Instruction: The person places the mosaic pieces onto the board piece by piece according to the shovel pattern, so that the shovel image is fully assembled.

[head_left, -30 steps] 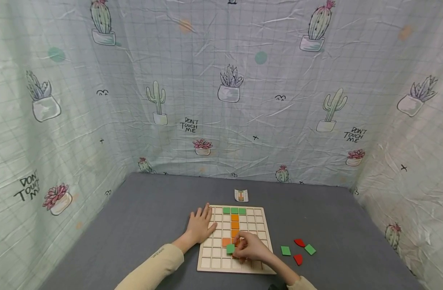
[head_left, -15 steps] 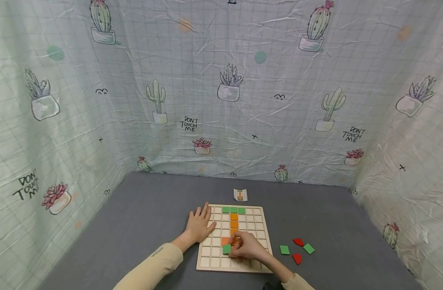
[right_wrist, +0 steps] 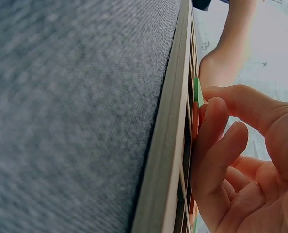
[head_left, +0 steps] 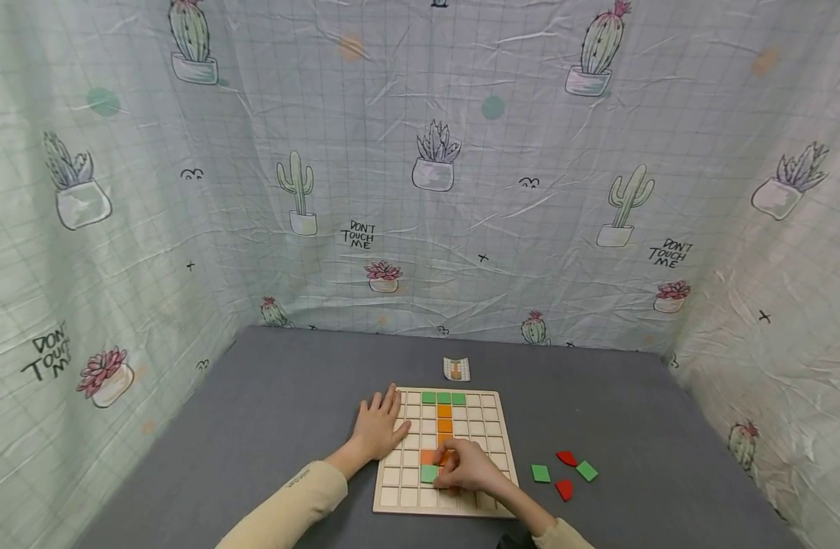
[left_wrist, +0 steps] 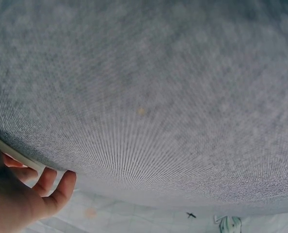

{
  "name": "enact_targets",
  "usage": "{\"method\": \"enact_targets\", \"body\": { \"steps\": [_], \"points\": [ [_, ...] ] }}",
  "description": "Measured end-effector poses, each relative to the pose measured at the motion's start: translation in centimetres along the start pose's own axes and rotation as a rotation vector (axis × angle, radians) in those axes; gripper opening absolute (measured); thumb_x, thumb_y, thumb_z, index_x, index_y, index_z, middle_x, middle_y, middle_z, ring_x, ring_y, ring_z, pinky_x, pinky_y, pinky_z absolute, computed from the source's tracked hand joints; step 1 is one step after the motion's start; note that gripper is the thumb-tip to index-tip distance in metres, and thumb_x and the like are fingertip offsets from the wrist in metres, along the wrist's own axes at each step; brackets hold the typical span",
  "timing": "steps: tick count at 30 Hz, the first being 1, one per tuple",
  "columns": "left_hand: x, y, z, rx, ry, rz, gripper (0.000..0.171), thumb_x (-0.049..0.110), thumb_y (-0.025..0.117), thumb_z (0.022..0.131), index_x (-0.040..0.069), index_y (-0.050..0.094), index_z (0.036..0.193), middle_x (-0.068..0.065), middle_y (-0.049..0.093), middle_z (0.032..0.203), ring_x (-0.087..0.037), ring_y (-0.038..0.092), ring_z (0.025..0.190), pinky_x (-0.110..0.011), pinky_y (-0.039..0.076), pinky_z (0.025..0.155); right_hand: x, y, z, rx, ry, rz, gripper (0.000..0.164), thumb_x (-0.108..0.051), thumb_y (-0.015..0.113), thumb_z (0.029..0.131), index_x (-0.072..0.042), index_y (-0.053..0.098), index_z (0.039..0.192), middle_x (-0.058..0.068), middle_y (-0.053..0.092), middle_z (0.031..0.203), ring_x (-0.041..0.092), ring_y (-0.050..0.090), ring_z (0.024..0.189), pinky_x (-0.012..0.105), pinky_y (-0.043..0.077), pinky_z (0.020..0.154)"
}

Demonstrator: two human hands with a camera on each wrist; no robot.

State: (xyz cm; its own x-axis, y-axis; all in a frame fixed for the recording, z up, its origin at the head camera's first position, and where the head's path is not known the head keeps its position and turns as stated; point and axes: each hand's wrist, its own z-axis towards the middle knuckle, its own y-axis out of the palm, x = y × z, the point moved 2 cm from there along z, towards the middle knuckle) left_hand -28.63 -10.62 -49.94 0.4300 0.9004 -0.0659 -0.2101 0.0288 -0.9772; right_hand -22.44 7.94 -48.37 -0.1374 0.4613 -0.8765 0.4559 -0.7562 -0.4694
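A wooden grid board [head_left: 389, 497] lies on the grey table. My right hand [head_left: 471, 467] is over its lower middle and pinches a green square tile [head_left: 429, 473] by its right side, at a cell just below an orange tile [head_left: 428, 457]. In the right wrist view, this green tile [right_wrist: 197, 90] stands slightly proud of the grid beside the fingertips. My left hand [head_left: 376, 431] rests with spread fingers on the board's left edge. Three green tiles [head_left: 443, 398] fill part of the top row, and an orange column [head_left: 444, 425] runs down from them, partly hidden by my right hand.
Right of the board lie two loose green squares [head_left: 540, 473] and two red pieces [head_left: 564, 489], each with a curved edge. Behind the board sits a small printed pattern card [head_left: 456, 369]. A cactus-print curtain [head_left: 488, 191] encloses the table.
The right hand has moved slightly left with the green tile and brought it down to a cell under the orange one. The left hand stays on the board's edge.
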Motion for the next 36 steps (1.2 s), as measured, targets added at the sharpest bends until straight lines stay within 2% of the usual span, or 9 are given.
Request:
{"method": "enact_targets", "body": {
  "steps": [7,10,17,23,26,31,36],
  "points": [
    [-0.1,0.2,0.0,0.014,-0.001,0.004,0.06,0.045,0.038,0.092,0.003,0.039,0.134,-0.015,0.035,0.141,-0.033,0.041,0.118,-0.05,0.034,0.082,0.2,0.1,0.1,0.012,-0.006,-0.023,0.021,-0.008,0.074,0.067,-0.005,0.059,0.082,0.001,0.061,0.055,0.005,0.05,0.041,0.018,0.034,0.039],
    [-0.1,0.3,0.0,0.001,-0.008,0.004,0.06,0.045,0.037,0.092,0.004,0.038,0.135,-0.015,0.034,0.142,-0.033,0.041,0.118,-0.05,0.034,0.083,0.1,0.2,0.2,0.018,-0.014,-0.033,0.02,-0.007,0.073,0.067,-0.004,0.06,0.081,0.002,0.061,0.054,0.004,0.05,0.04,0.017,0.034,0.038],
    [-0.1,0.0,0.0,0.028,0.005,0.01,0.059,0.045,0.039,0.091,0.003,0.041,0.133,-0.016,0.037,0.14,-0.033,0.042,0.115,-0.049,0.034,0.081,-0.7,0.4,0.2,0.021,-0.007,-0.077,0.015,-0.001,0.07,0.065,-0.002,0.061,0.077,0.004,0.059,0.05,0.005,0.049,0.038,0.017,0.033,0.038],
    [-0.1,0.0,0.0,0.008,-0.003,0.011,0.06,0.045,0.038,0.092,0.004,0.039,0.135,-0.015,0.036,0.141,-0.033,0.042,0.116,-0.049,0.034,0.082,-0.9,0.3,0.3,0.027,0.012,-0.096,0.016,0.0,0.071,0.062,-0.002,0.062,0.075,0.003,0.058,0.05,0.006,0.05,0.039,0.02,0.037,0.039],
    [-0.2,0.0,0.1,-0.001,-0.01,0.015,0.06,0.046,0.036,0.092,0.004,0.038,0.136,-0.014,0.034,0.142,-0.032,0.041,0.117,-0.048,0.034,0.083,-0.9,0.2,0.5,0.02,0.028,-0.077,0.015,0.001,0.071,0.063,-0.002,0.062,0.075,0.001,0.057,0.05,0.006,0.05,0.038,0.02,0.039,0.039],
    [-0.2,0.1,0.1,0.0,-0.011,0.017,0.061,0.046,0.036,0.092,0.004,0.038,0.136,-0.014,0.034,0.142,-0.033,0.041,0.117,-0.048,0.034,0.083,-1.0,-0.1,0.6,-0.03,0.082,0.018,0.014,0.001,0.07,0.066,0.001,0.062,0.078,-0.001,0.053,0.048,0.006,0.049,0.038,0.018,0.038,0.039],
    [-0.2,0.2,0.1,-0.009,-0.004,0.001,0.061,0.046,0.035,0.093,0.004,0.037,0.136,-0.015,0.033,0.143,-0.033,0.04,0.118,-0.049,0.033,0.084,-0.8,-0.7,0.5,-0.067,0.118,0.087,0.017,-0.004,0.071,0.069,0.003,0.064,0.082,0.0,0.057,0.052,0.005,0.05,0.039,0.018,0.039,0.039]
  ]
}}
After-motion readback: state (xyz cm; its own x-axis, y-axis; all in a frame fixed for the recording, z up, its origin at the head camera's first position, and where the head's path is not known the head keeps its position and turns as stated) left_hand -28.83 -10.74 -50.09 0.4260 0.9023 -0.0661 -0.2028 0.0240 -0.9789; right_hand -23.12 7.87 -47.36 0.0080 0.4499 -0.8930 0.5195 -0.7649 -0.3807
